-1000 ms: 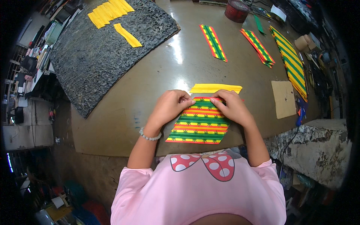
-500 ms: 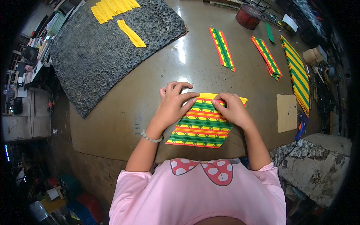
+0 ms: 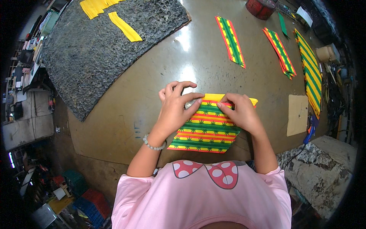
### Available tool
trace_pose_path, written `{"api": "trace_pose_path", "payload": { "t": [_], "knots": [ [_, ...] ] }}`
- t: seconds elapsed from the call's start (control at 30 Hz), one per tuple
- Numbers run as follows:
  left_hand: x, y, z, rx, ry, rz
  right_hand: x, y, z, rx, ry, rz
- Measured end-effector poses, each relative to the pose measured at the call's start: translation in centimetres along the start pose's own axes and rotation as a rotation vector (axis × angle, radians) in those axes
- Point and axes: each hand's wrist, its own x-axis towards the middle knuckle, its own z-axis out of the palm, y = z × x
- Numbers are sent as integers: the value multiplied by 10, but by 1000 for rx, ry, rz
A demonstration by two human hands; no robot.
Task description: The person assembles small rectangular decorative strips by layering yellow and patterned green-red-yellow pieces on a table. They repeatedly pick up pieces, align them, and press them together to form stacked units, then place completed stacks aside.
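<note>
One leaf-print striped panel (image 3: 207, 131) lies flat on the counter (image 3: 110, 137) and serves as the reference for all positions. A plain yellow strip (image 3: 214, 96) runs along the panel's far edge; whether it passes under that edge or only abuts it cannot be told. Left hand (image 3: 176, 110): thumb and index finger stand narrow at the panel's far left corner, other fingers raised and spread; whether they grip material cannot be told. Right hand (image 3: 244, 114): thumb and index finger appear to pinch the panel's far edge, right of its middle. A single leaf-print strip (image 3: 230, 42) lies well beyond the panel; a stack of leaf-print strips (image 3: 280, 53) lies beyond it and farther right. Handling, as judged: panel and yellow strip are probably light, thin and flexible, possibly slick, and liable to skew or crease. Hold by the far corners, with light finger pressure.
</note>
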Motion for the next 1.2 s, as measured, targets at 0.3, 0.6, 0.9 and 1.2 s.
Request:
{"api": "trace_pose_path", "payload": {
  "t": [0.3,0.6,0.9,1.2],
  "knots": [
    [0,-2,0,1,-34,-26,3,-1,-5,47,-71,54],
    [-1,-3,-2,-1,-67,3,3,1,-5,64,-62,37],
    [0,-1,-1,-1,-58,-24,5,2,-4,7,-54,16],
    [0,1,2,10,-36,-41,7,-3,-6,-22,-81,98]
  ]
}}
